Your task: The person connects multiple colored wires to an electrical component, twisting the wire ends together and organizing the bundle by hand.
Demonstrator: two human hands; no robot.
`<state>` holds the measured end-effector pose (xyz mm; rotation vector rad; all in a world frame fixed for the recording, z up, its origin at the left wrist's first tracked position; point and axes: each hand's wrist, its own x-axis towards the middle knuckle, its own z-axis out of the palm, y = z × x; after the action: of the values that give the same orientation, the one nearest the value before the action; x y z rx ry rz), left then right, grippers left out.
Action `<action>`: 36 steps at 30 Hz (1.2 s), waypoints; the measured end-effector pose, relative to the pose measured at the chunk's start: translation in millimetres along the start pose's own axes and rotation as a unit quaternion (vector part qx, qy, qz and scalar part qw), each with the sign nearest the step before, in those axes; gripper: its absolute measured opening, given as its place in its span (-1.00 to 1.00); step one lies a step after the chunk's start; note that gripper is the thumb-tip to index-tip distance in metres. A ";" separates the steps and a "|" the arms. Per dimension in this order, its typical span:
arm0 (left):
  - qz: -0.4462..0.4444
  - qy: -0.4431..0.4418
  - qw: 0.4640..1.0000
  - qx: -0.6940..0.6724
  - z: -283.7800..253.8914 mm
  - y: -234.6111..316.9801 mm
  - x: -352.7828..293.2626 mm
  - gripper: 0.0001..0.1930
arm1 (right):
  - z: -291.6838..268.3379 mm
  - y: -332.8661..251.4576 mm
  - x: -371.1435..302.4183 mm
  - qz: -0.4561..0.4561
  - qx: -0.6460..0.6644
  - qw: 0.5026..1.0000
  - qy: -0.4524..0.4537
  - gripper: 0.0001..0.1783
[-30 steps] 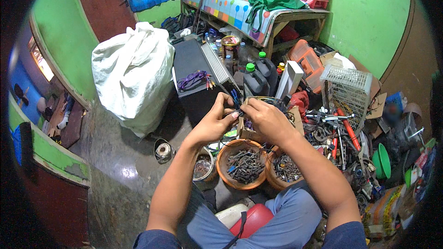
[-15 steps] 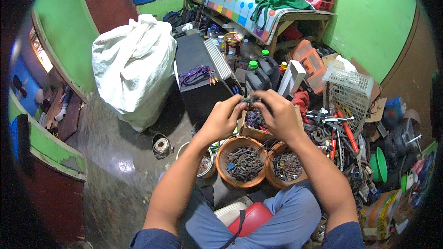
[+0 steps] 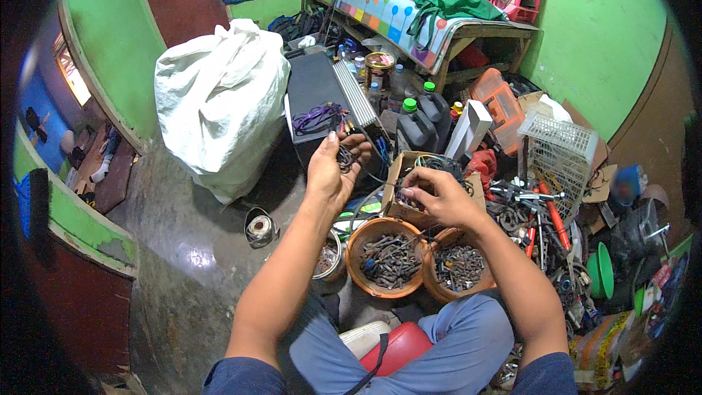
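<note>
My left hand (image 3: 336,172) is curled, palm up, round a small bundle of thin dark cable (image 3: 344,160). The cable appears to stretch toward my right hand (image 3: 439,196), whose thumb and fingers are pinched together on it over the cardboard box (image 3: 397,205). More wires lie inside that box. Just below the hands stand two orange-brown tubs, the left tub (image 3: 352,267) full of small dark plug-like pieces and the right tub (image 3: 431,285) of short dark bits. Ahead, a purple cable bundle (image 3: 316,118) with coloured plugs rests on a black casing (image 3: 311,80).
A bulging white sack (image 3: 219,110) stands at the left, with a tape roll (image 3: 259,227) on the floor nearby. To the right lie piled tools and metal parts (image 3: 541,212) and a white plastic basket (image 3: 559,146). Green-capped jugs (image 3: 415,130) stand ahead, before a cluttered table (image 3: 395,16).
My hands were together on a dark item; now they have moved apart and lower, the left to the left and the right above the box, with cable between them. The view has shifted slightly.
</note>
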<state>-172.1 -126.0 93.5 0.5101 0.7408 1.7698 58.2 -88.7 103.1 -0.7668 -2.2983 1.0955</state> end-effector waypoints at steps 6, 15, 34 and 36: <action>0.022 0.020 0.999 -0.028 4.6 -8.6 0.3 -0.75 | 1.2 -3.1 -3.0 -0.131 -0.072 0.987 -0.054 -0.79; -0.085 -0.046 0.993 0.070 18.9 -23.4 -15.7 -0.79 | 8.4 -19.1 -3.9 -0.138 -0.117 0.983 -0.035 -0.82; -0.104 -0.224 0.892 0.378 27.7 -13.2 -30.7 -0.75 | -14.6 -27.3 -1.8 -0.156 -0.139 0.943 0.259 -0.89; -0.115 -0.217 0.902 0.355 29.0 -15.2 -31.2 -0.75 | -15.5 -27.9 -2.9 -0.151 -0.139 0.945 0.255 -0.88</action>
<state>-132.8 -145.8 104.1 1.2069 1.0645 1.0635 62.1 -96.9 133.8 -0.6727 -2.0414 0.3782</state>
